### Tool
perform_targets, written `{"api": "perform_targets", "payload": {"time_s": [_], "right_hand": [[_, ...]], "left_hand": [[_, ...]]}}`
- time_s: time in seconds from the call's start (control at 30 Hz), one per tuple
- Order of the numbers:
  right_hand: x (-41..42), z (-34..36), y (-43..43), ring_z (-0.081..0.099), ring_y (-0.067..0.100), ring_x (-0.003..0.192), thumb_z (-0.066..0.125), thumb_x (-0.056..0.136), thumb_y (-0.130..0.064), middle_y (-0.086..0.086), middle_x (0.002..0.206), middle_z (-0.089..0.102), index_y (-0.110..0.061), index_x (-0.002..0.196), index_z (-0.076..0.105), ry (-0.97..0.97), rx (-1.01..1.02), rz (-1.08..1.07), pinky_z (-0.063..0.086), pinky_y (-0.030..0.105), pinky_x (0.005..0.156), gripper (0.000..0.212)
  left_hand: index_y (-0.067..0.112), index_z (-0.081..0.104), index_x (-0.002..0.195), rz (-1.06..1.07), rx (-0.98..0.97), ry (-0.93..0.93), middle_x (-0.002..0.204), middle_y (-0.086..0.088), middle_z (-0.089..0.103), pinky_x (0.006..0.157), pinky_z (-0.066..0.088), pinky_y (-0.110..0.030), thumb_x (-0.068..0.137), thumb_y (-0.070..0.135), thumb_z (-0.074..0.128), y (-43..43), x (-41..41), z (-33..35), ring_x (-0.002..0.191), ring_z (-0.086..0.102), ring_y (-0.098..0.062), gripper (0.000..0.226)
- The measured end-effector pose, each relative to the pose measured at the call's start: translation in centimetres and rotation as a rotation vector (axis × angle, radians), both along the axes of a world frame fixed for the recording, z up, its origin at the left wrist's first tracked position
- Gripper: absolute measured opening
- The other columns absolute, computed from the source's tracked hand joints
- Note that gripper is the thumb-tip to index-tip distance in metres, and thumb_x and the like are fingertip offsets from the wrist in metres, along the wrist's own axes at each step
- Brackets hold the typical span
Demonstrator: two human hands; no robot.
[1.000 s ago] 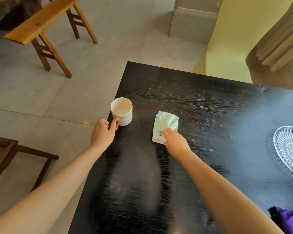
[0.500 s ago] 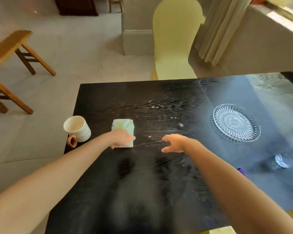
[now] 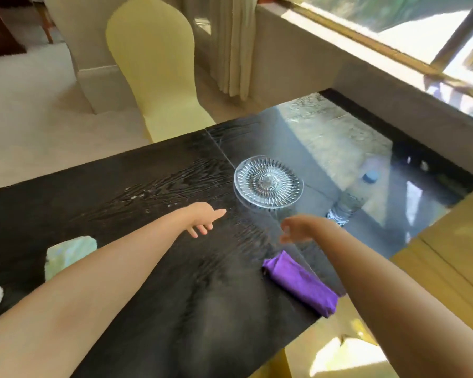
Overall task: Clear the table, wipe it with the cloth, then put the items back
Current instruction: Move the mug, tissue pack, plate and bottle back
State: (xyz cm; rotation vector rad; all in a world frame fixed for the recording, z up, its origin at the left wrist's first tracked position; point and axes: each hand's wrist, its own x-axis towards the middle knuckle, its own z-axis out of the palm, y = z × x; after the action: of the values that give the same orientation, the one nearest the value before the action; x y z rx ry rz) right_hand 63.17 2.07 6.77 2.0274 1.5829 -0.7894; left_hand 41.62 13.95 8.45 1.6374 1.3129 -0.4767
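Head view: left hand [image 3: 202, 218] and right hand [image 3: 298, 230], both spread and empty, near glass plate [image 3: 268, 182] at 12 o'clock on tabletop [image 3: 148, 186]. Purple cloth [image 3: 301, 282] at 4 o'clock, by edge. Risk: slick, ribbed plate slipping from hasty grasp; right forearm nudging cloth overboard.

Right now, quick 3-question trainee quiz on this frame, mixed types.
1. True or false: the left hand holds the glass plate.
2. The purple cloth lies: A) on the plate B) on the black table near its edge C) on the yellow chair.
3. Fill in: both hands are ___, reaching toward the plate.

Key: 1 false; 2 B; 3 open.
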Motion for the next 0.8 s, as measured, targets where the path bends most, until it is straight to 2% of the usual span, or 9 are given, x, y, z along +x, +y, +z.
{"api": "perform_targets", "payload": {"time_s": [0.13, 0.23, 0.3, 0.37, 0.43, 0.5, 0.53, 0.67, 0.8], "right_hand": [[5.7, -0.4, -2.1, 0.050, 0.031, 0.122, 0.050, 0.091, -0.047, 0.015, 0.133, 0.054, -0.006, 0.128, 0.053, -0.014, -0.022, -0.124, 0.042, 0.037, 0.099, 0.055], [9.0, -1.4, -3.4, 0.052, 0.031, 0.120, 0.049, 0.091, -0.049, 0.014, 0.131, 0.056, -0.006, 0.125, 0.055, -0.015, -0.027, -0.188, 0.044, 0.037, 0.098, 0.055], [10.8, -2.0, -3.8, 0.054, 0.030, 0.117, 0.049, 0.091, -0.049, 0.014, 0.129, 0.057, -0.006, 0.124, 0.056, 0.003, -0.026, -0.249, 0.044, 0.036, 0.097, 0.055], [12.4, -2.7, -4.2, 0.057, 0.029, 0.110, 0.049, 0.091, -0.050, 0.014, 0.126, 0.059, -0.006, 0.122, 0.057, 0.037, -0.017, -0.319, 0.044, 0.035, 0.094, 0.055], [13.8, -3.7, -4.6, 0.057, 0.026, 0.093, 0.048, 0.091, -0.050, 0.015, 0.115, 0.063, -0.006, 0.108, 0.062, 0.060, 0.013, -0.399, 0.044, 0.033, 0.084, 0.050], [15.1, -4.7, -5.1, 0.055, 0.026, 0.087, 0.048, 0.091, -0.051, 0.015, 0.102, 0.064, -0.007, 0.084, 0.061, 0.044, 0.081, -0.492, 0.039, 0.030, 0.074, 0.047], [15.6, -5.1, -5.2, 0.056, 0.028, 0.089, 0.049, 0.090, -0.051, 0.016, 0.100, 0.063, -0.007, 0.083, 0.060, 0.031, 0.129, -0.539, 0.038, 0.030, 0.073, 0.046], [17.3, -6.9, -5.7, 0.055, 0.034, 0.115, 0.063, 0.083, -0.046, 0.016, 0.125, 0.060, -0.011, 0.123, 0.056, 0.093, 0.443, -0.815, 0.042, 0.035, 0.088, 0.054], [18.1, -7.8, -5.3, 0.052, 0.034, 0.117, 0.072, 0.074, -0.048, 0.016, 0.128, 0.054, -0.005, 0.125, 0.045, 0.103, 0.653, -1.033, 0.043, 0.038, 0.087, 0.071]], "left_hand": [[0.007, 0.042, 0.136, -0.090, 0.012, -0.013, 0.119, -0.012, 0.062, 0.079, 0.053, -0.042, 0.093, 0.053, 0.037, 0.8, 6.9, -2.1, 0.095, 0.061, -0.025, 0.063], [0.009, 0.043, 0.134, -0.165, 0.035, -0.005, 0.109, -0.009, 0.060, 0.076, 0.053, -0.041, 0.092, 0.055, 0.039, 1.1, 11.4, -3.9, 0.095, 0.061, -0.026, 0.063], [0.008, 0.038, 0.137, -0.183, 0.043, 0.029, 0.113, -0.011, 0.059, 0.077, 0.052, -0.042, 0.092, 0.053, 0.040, 1.3, 13.6, -5.2, 0.096, 0.060, -0.027, 0.063], [0.005, 0.040, 0.134, -0.163, 0.093, 0.059, 0.119, -0.015, 0.058, 0.079, 0.052, -0.043, 0.092, 0.051, 0.043, 1.6, 15.0, -6.4, 0.097, 0.060, -0.029, 0.063], [0.002, 0.046, 0.129, -0.114, 0.227, 0.082, 0.122, -0.018, 0.057, 0.080, 0.055, -0.042, 0.090, 0.047, 0.048, 2.4, 15.8, -7.5, 0.100, 0.061, -0.032, 0.060], [0.001, 0.048, 0.128, 0.011, 0.336, 0.083, 0.124, -0.019, 0.057, 0.083, 0.055, -0.041, 0.088, 0.038, 0.054, 3.5, 16.0, -8.8, 0.104, 0.060, -0.034, 0.055], [0.001, 0.047, 0.129, 0.119, 0.334, 0.061, 0.125, -0.019, 0.057, 0.082, 0.055, -0.040, 0.087, 0.034, 0.057, 4.0, 15.9, -9.5, 0.105, 0.060, -0.035, 0.055], [-0.002, 0.032, 0.140, 0.608, 0.002, -0.245, 0.138, -0.023, 0.046, 0.087, 0.050, -0.046, 0.088, 0.012, 0.062, 5.4, 16.2, -12.4, 0.119, 0.053, -0.038, 0.062], [-0.007, 0.040, 0.134, 0.759, -0.086, -0.422, 0.133, -0.027, 0.049, 0.084, 0.051, -0.040, 0.091, 0.000, 0.054, 6.0, 16.4, -14.1, 0.117, 0.056, -0.037, 0.046]]}}
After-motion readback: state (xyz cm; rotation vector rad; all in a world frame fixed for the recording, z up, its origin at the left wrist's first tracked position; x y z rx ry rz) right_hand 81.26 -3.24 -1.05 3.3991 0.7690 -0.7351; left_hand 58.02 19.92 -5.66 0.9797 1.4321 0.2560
